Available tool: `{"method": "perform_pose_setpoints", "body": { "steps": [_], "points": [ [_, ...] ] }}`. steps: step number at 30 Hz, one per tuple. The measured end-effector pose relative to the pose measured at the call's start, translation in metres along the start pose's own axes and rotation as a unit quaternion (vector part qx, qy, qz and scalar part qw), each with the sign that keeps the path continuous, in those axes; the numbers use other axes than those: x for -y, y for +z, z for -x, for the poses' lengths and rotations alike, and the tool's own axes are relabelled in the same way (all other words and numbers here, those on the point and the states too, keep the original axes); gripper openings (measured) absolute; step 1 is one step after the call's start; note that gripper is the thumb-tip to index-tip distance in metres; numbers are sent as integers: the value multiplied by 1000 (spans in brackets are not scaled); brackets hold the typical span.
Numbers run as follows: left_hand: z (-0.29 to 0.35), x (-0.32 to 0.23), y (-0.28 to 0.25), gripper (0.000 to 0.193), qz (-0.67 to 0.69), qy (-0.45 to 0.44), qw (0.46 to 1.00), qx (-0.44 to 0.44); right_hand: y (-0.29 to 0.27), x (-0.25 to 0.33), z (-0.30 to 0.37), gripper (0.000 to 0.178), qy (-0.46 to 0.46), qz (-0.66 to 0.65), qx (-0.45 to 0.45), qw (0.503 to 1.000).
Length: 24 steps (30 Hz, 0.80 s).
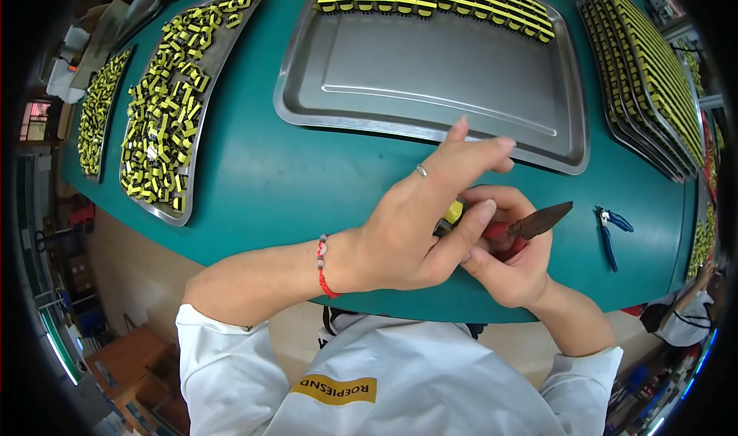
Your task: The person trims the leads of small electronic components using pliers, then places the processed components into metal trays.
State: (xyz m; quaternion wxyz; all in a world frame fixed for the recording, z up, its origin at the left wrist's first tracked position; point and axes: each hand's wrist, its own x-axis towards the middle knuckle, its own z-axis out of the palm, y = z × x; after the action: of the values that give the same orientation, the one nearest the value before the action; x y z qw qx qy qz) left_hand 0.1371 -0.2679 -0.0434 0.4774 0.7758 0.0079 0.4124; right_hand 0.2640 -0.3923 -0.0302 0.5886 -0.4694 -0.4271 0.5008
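My left hand (pixel 419 221) reaches across in front of me and pinches a small yellow and black component (pixel 453 211) between thumb and fingers. It wears a ring and a red bracelet at the wrist. My right hand (pixel 511 263) grips red-handled pliers (pixel 538 224), whose dark jaws point right and up. The two hands touch above the front of the teal table (pixel 269 182). The component is mostly hidden by my left fingers.
A large steel tray (pixel 430 74) with a row of yellow components along its far edge lies beyond my hands. Trays of loose yellow components (pixel 165 105) stand at left, stacked trays (pixel 646 67) at right. Blue-handled cutters (pixel 610 232) lie at right.
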Motion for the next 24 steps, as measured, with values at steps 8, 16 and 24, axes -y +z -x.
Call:
{"method": "perform_pose_setpoints", "body": {
  "steps": [8,16,24],
  "points": [
    [-3,-9,-5,56,-107,-64,985,116,-1,-21,-1,32,-95,103,-73,987],
    [-7,-9,3,75,-30,-54,997,39,-2,-23,-3,35,-73,89,-49,992],
    [-2,1,-11,61,28,-91,992,79,-1,-22,-10,29,-74,92,-63,991]
  ]
}}
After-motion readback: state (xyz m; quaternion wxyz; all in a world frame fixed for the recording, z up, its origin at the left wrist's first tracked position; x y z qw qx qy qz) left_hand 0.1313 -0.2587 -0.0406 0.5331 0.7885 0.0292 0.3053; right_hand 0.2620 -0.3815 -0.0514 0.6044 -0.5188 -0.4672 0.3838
